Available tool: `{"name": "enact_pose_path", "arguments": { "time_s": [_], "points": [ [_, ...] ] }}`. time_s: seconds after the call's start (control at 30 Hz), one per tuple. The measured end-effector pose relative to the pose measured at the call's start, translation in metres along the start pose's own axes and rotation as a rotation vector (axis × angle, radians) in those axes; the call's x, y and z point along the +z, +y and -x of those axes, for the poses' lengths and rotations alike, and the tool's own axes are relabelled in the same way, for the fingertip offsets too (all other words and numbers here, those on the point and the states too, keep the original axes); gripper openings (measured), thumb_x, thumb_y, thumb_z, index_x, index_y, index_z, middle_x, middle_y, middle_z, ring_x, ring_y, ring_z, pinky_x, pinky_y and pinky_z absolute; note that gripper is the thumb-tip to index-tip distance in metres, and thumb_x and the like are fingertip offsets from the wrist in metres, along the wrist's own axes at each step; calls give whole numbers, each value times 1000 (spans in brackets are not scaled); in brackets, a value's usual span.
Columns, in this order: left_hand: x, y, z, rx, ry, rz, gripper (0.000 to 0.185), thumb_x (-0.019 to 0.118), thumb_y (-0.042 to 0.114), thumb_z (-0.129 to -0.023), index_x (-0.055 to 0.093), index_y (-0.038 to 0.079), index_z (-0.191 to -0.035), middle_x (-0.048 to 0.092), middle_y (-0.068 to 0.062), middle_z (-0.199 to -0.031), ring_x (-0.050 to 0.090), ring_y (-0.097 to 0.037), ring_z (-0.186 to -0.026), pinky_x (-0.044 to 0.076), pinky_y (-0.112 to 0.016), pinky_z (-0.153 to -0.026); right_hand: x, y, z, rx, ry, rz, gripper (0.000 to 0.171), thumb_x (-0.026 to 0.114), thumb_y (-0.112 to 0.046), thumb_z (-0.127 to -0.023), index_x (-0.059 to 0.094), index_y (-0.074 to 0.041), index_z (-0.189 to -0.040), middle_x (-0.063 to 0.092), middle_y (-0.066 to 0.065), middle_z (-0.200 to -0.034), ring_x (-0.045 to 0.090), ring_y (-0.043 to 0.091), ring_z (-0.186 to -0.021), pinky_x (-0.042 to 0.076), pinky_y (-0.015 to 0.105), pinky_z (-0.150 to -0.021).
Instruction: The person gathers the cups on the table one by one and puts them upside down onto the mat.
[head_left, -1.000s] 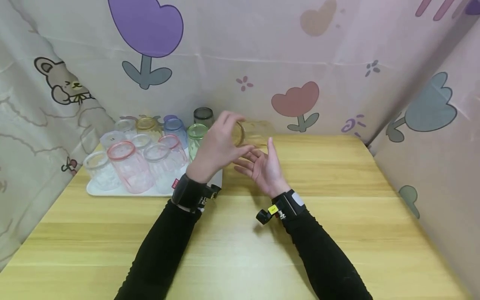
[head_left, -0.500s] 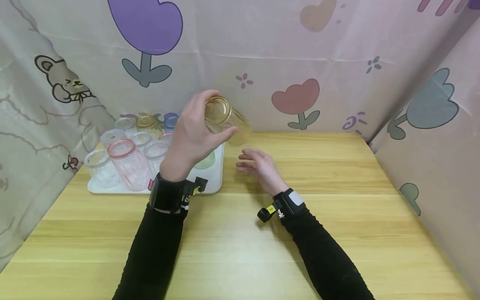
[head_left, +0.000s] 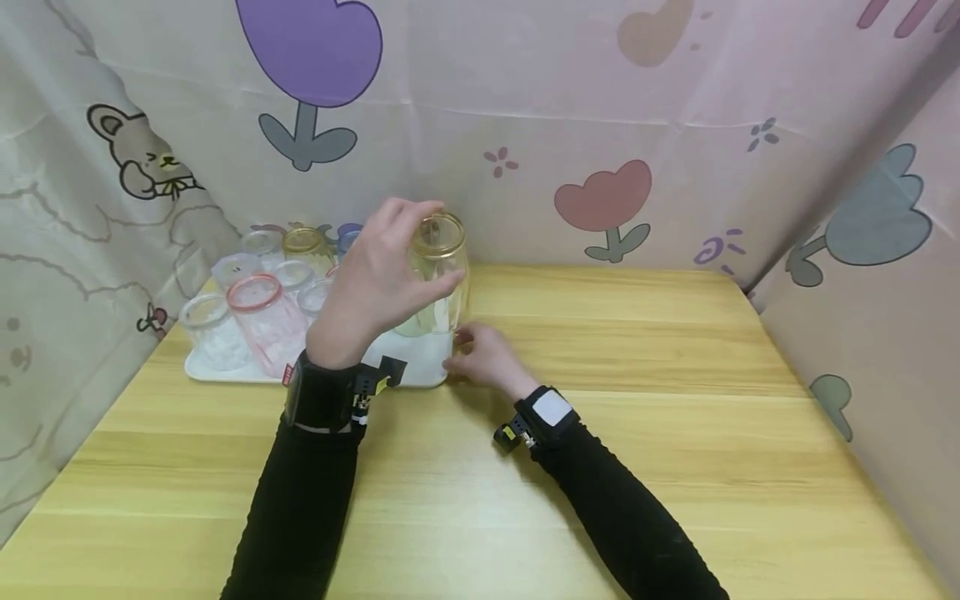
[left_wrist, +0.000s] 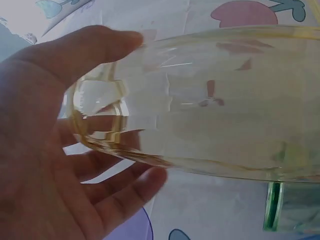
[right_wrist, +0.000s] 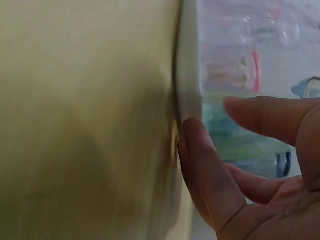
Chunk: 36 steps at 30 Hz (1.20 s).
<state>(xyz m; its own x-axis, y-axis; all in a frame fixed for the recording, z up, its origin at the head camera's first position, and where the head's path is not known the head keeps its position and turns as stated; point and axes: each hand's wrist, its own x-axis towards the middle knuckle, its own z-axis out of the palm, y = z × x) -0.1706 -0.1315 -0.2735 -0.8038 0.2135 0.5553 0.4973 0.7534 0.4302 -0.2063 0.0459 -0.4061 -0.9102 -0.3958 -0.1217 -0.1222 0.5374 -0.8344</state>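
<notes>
My left hand point(head_left: 367, 287) grips an amber glass point(head_left: 439, 237) by its base end, thumb on one side and fingers on the other. The glass stands nearly upright, base up, over the right end of a white tray point(head_left: 423, 358). In the left wrist view its wide end points away from the palm, close to a green glass point(left_wrist: 300, 207). Low at the tray's right edge is my right hand point(head_left: 491, 362). Seen from the right wrist, its fingertips point(right_wrist: 194, 131) are at the tray's rim, with the thumb spread apart above it.
Several upturned glasses crowd the tray's left part, among them a pink-rimmed glass point(head_left: 258, 321), a clear glass point(head_left: 217, 333) and another amber glass point(head_left: 306, 242). My left hand hides some of them. A patterned curtain point(head_left: 510, 108) hangs behind the wooden table point(head_left: 637, 350).
The amber glass went from lying sideways to nearly upright and moved left over the tray in my left hand. My right hand moved from beside the glass down to the tray's right edge.
</notes>
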Motion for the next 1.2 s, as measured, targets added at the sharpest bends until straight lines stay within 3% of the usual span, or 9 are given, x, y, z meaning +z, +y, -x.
{"name": "enact_pose_path", "arguments": {
  "time_s": [0.17, 0.4, 0.67, 0.93, 1.2],
  "points": [
    [-6, -4, 3, -83, -130, -40, 80, 87, 34, -83, 51, 10, -150, 55, -13, -138, 57, -29, -117, 53, -47, -97, 7, 0, -4, -46, 10, 137, 46, 81, -4, -84, 65, 7, -126, 70, 20, -120, 67, 34, -111, 55, 45, -100],
    [-13, -11, 6, -173, -252, -38, 78, 84, 28, -83, 50, 12, -151, 52, -13, -142, 58, -29, -115, 53, -51, -97, 7, 1, -3, -54, 8, 111, 56, 80, -2, -86, 60, 7, -137, 70, 21, -124, 68, 32, -112, 55, 42, -100],
    [-11, -17, 5, -265, -416, -72, 82, 82, 30, -83, 46, 15, -156, 46, -11, -151, 55, -30, -125, 51, -53, -101, 7, 1, -2, -44, 12, 94, 57, 79, -1, -87, 59, 6, -139, 69, 21, -128, 69, 32, -112, 57, 39, -98],
    [-6, -21, 3, -294, -500, -137, 78, 83, 27, -81, 51, 14, -150, 51, -11, -146, 56, -29, -122, 52, -53, -97, 6, 1, -2, -54, 3, 88, 55, 78, 0, -87, 60, 6, -138, 70, 21, -125, 70, 31, -109, 58, 36, -94],
    [-4, -29, 5, -295, -512, -140, 69, 84, 20, -79, 55, 8, -140, 57, -10, -133, 56, -28, -117, 52, -49, -97, 8, -2, -2, -64, 1, 92, 54, 78, -1, -87, 60, 6, -138, 70, 21, -128, 70, 30, -109, 58, 37, -95]
  ]
}}
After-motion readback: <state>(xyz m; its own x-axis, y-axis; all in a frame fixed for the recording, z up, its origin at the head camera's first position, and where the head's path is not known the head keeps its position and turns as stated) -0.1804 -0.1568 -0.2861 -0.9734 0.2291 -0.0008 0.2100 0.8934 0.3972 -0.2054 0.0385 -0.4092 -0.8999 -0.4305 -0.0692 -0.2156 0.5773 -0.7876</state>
